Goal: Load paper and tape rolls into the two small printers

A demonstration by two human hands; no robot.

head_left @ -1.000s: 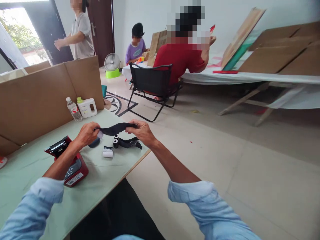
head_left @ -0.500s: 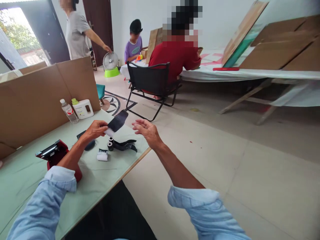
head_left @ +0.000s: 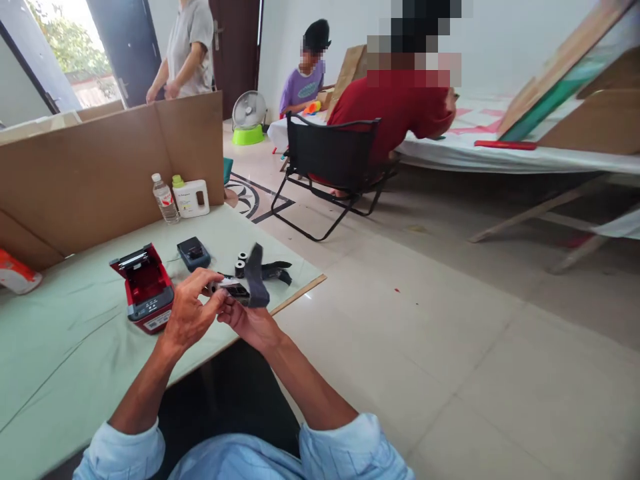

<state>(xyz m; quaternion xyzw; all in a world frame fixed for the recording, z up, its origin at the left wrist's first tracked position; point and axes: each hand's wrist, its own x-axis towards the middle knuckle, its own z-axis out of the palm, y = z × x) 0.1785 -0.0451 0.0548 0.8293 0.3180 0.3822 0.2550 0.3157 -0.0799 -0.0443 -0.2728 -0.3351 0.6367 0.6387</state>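
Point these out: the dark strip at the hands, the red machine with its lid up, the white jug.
Dark strip point(head_left: 255, 275): head view, middle of its raised length.
Red machine point(head_left: 145, 285): head view, inside its open compartment.
White jug point(head_left: 190, 201): head view, front of its body.

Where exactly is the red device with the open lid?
In the head view's left part, the red device stands on the green table, left of the left hand.

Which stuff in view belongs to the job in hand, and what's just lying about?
Likely the job:
dark strip, in the left hand with the right hand at it
red device, lid open
small rolls
tabletop strips
small dark device (less sure)

Likely just about:
water bottle
white jug
fan
black folding chair
cardboard panel
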